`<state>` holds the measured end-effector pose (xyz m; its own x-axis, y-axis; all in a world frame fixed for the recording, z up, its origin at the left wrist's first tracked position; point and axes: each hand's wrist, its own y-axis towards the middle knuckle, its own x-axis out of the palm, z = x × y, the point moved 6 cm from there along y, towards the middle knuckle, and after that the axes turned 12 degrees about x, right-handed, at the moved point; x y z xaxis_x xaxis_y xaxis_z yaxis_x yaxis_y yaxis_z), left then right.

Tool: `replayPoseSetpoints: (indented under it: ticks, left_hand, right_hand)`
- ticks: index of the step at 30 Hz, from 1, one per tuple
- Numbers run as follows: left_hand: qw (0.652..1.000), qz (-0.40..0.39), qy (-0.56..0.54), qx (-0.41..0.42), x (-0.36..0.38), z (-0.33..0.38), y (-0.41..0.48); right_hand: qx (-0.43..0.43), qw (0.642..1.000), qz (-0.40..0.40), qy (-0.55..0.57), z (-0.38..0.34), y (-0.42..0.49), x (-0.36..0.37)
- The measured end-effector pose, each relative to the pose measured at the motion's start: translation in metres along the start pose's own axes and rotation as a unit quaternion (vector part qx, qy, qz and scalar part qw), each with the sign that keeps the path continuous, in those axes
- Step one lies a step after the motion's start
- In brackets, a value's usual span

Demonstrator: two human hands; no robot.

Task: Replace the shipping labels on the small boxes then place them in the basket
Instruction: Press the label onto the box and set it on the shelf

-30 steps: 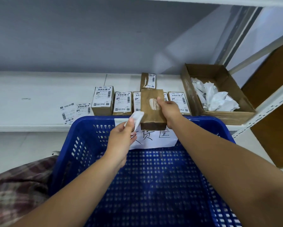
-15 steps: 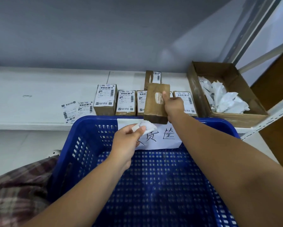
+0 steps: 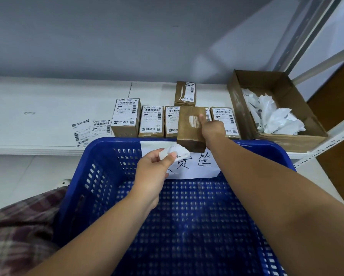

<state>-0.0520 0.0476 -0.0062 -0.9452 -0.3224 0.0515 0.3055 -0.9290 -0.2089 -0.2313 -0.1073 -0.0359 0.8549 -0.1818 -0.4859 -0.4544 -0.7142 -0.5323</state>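
My right hand [image 3: 212, 130] grips a small brown box [image 3: 190, 129] above the far rim of the blue basket [image 3: 111, 156]; its top is bare except for a scrap of label residue. My left hand [image 3: 154, 168] pinches a crumpled white label [image 3: 176, 153] just below the box. A row of labelled small boxes [image 3: 126, 116] lies on the white shelf [image 3: 47, 108] behind the basket, with one more box [image 3: 185, 93] further back, its label partly torn. Two loose shipping labels [image 3: 90, 131] lie on the shelf at the left.
An open cardboard carton [image 3: 245, 108] with crumpled white paper stands on the shelf at the right. A white paper sign with handwriting hangs inside the basket's far wall [image 3: 197, 168]. Plaid cloth [image 3: 17, 232] shows at the lower left. A shelf upright runs along the right.
My left hand has crumpled the peeled label into a wad and lowered a little. The right hand keeps holding the box in about the same place.
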Motion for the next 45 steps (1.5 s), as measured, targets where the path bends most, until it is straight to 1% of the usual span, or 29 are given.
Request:
replayPoseSetpoints:
  ticks: [3, 7, 9, 10, 12, 14, 16, 17, 19, 22, 24, 26, 28, 30, 32, 36, 39, 40, 42, 45]
  left_hand:
    - [1.0, 0.002, -0.005, 0.0, 0.0, 0.0, 0.0]
    - [1.0, 0.004, -0.023, 0.016, -0.001, 0.001, 0.002]
    - [0.999, 0.012, -0.032, 0.025, -0.001, 0.0, 0.003]
    - [0.999, 0.016, -0.035, 0.027, -0.001, 0.0, 0.004]
    - [0.999, 0.02, -0.035, 0.03, -0.002, 0.001, 0.004]
    - [0.998, 0.022, -0.048, 0.03, -0.002, 0.001, 0.004]
    - [0.998, 0.017, -0.059, 0.031, -0.001, 0.001, 0.002]
    - [0.998, 0.015, -0.058, 0.036, -0.001, 0.003, 0.001]
    - [0.998, 0.014, -0.046, 0.051, -0.001, 0.005, -0.001]
    - [0.997, 0.017, 0.001, 0.078, -0.003, 0.008, -0.004]
    - [0.995, 0.023, 0.026, 0.098, -0.005, 0.01, -0.004]
    - [0.993, 0.023, 0.034, 0.11, -0.006, 0.014, -0.006]
    - [0.993, 0.014, 0.032, 0.11, -0.005, 0.018, -0.009]
    - [0.995, -0.011, 0.018, 0.102, -0.002, 0.02, -0.013]
    - [0.994, -0.036, 0.008, 0.101, 0.003, 0.022, -0.018]
    - [0.992, -0.042, 0.018, 0.119, 0.004, 0.025, -0.024]
    - [0.992, -0.073, 0.013, 0.101, 0.007, 0.024, -0.024]
    - [0.991, -0.093, 0.019, 0.092, 0.01, 0.023, -0.025]
    - [0.988, -0.127, 0.041, 0.076, 0.016, 0.02, -0.026]
    - [0.987, -0.149, 0.035, 0.051, 0.022, 0.014, -0.03]
  right_hand:
    - [-0.005, 1.0, 0.003, 0.016, 0.003, 0.002, -0.001]
    - [0.042, 0.995, -0.017, 0.092, 0.013, 0.005, -0.004]
    - [0.043, 0.994, -0.026, 0.101, 0.018, 0.005, -0.007]
    - [0.028, 0.995, -0.021, 0.09, 0.019, 0.004, -0.009]
    - [-0.031, 0.998, 0.015, 0.058, 0.02, -0.008, -0.017]
    - [-0.122, 0.99, 0.061, 0.042, 0.021, -0.027, -0.024]
    - [-0.201, 0.976, 0.071, 0.041, 0.024, -0.051, -0.028]
    - [-0.223, 0.973, 0.05, 0.044, 0.027, -0.063, -0.028]
    - [-0.238, 0.97, -0.027, 0.044, 0.033, -0.088, -0.023]
    - [-0.215, 0.959, -0.171, 0.074, 0.042, -0.119, -0.016]
    - [-0.208, 0.944, -0.242, 0.08, 0.048, -0.132, -0.014]
    - [-0.247, 0.934, -0.257, 0.02, 0.052, -0.142, -0.015]
    - [-0.276, 0.929, -0.243, -0.039, 0.054, -0.148, -0.014]
    - [-0.273, 0.935, -0.223, -0.037, 0.055, -0.15, -0.016]
    - [-0.273, 0.939, -0.208, -0.006, 0.053, -0.153, -0.019]
    - [-0.277, 0.934, -0.223, 0.031, 0.049, -0.158, -0.022]
    - [-0.262, 0.939, -0.215, 0.05, 0.048, -0.157, -0.026]
    - [-0.249, 0.943, -0.209, 0.064, 0.05, -0.156, -0.029]
    - [-0.191, 0.952, -0.21, 0.114, 0.06, -0.149, -0.034]
    - [-0.107, 0.949, -0.232, 0.184, 0.074, -0.142, -0.039]
